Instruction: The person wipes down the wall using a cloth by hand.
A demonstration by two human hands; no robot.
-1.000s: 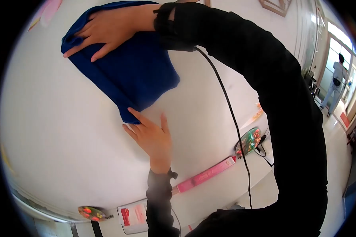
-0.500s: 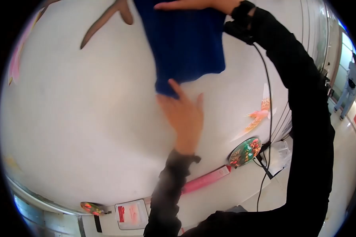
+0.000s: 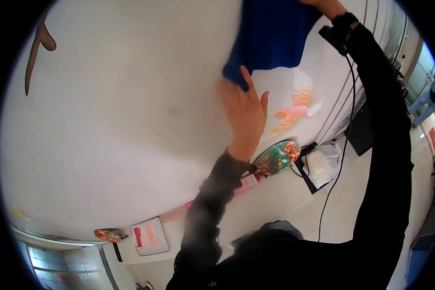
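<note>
A dark blue cloth (image 3: 273, 36) lies against the white wall surface at the top of the view, its upper part cut off by the frame edge. My left hand (image 3: 244, 108) touches its lower left corner, back of the hand towards me, with the fingers spread and the thumb apart. At the cloth's upper right edge is my right hand (image 3: 326, 6); its fingers are mostly out of frame or hidden, and a black band circles the wrist.
A goldfish picture (image 3: 295, 111) is on the white surface. Below are a green patterned oval fan (image 3: 278, 158), a clear plastic bag (image 3: 321, 164), a pink box (image 3: 246, 183), a white tray (image 3: 150, 237) and another fan (image 3: 108, 235). A black cable (image 3: 349, 121) hangs beside my right arm. A person (image 3: 427, 99) stands far right.
The cloth and both hands have shifted rightward and up in the view, and the surroundings have shifted too. My right hand has mostly left the frame. My left hand stays at the cloth's lower corner.
</note>
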